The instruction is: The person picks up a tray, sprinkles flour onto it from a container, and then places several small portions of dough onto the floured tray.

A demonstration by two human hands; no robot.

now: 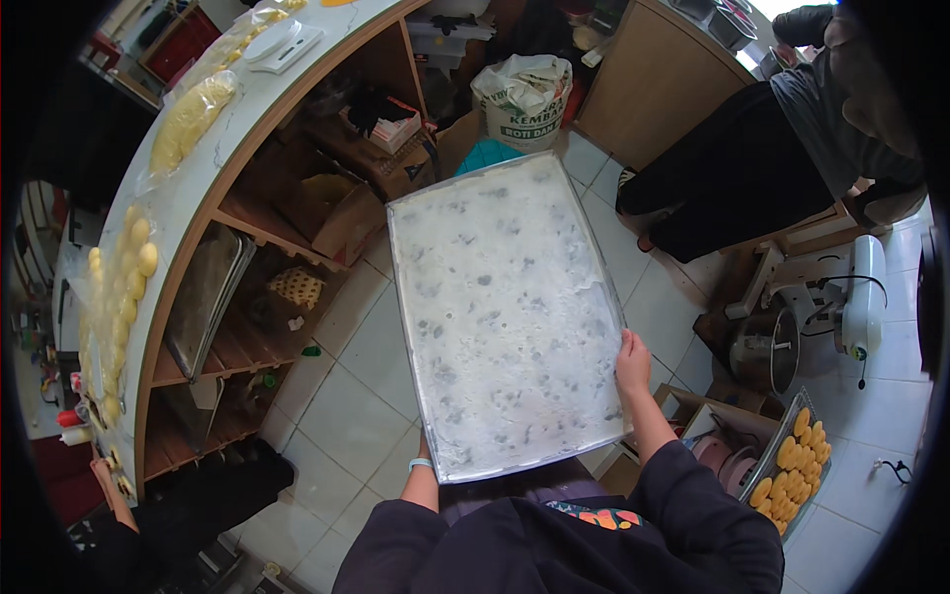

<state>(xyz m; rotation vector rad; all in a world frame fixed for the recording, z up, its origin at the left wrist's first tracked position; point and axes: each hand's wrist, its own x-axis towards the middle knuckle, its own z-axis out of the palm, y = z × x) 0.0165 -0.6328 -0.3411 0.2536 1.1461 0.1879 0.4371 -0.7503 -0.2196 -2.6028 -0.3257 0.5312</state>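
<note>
A large rectangular baking tray point(505, 317) is held out in front of my body, slightly tilted. A patchy white coating covers its surface, with grey metal showing through in spots. My right hand point(633, 364) grips the tray's right edge near the lower corner, the fingers partly out of sight beneath it. At the lower left corner my left hand point(423, 450) goes under the tray, so only the wrist area with a pale band shows and its fingers are hidden.
On the left, a curved counter point(203, 188) carries yellow dough pieces point(127, 287), a bagged yellow mass point(193, 119) and a white scale point(284, 46). Two people stand nearby, one at upper right point(732, 158), one at lower left point(198, 515). A stand mixer point(853, 297) and tray of golden buns point(795, 465) are right.
</note>
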